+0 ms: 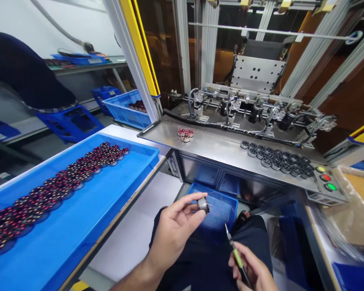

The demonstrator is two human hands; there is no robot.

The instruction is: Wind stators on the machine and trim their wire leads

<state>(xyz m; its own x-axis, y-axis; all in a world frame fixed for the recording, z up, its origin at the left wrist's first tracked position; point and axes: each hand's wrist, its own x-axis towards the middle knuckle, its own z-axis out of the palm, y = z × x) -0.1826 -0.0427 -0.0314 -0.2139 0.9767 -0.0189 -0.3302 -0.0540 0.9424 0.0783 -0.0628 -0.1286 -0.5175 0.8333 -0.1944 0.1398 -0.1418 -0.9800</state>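
Between the thumb and fingers of my left hand [178, 222] is a small motor stator [202, 205], a grey metal ring with dark edges. It is tilted on its side, and a thin wire end seems to stick out to its right. My right hand [253, 264] is closed around slim pointed pliers [237, 255] with a yellow-green and black handle. Their metal tip points up and away from me, apart from the stator. Below both hands, a blue bin [235, 208] holds loose bits of wire.
A blue tray [115, 194] on the left holds rows of red-and-copper wound stators [63, 180]. On the metal ledge [214, 145] are a few wound stators [186, 136] and many black cores [279, 159]. Behind stands a machine [255, 109]; push buttons [330, 186] sit right. A person [27, 72] sits at left.
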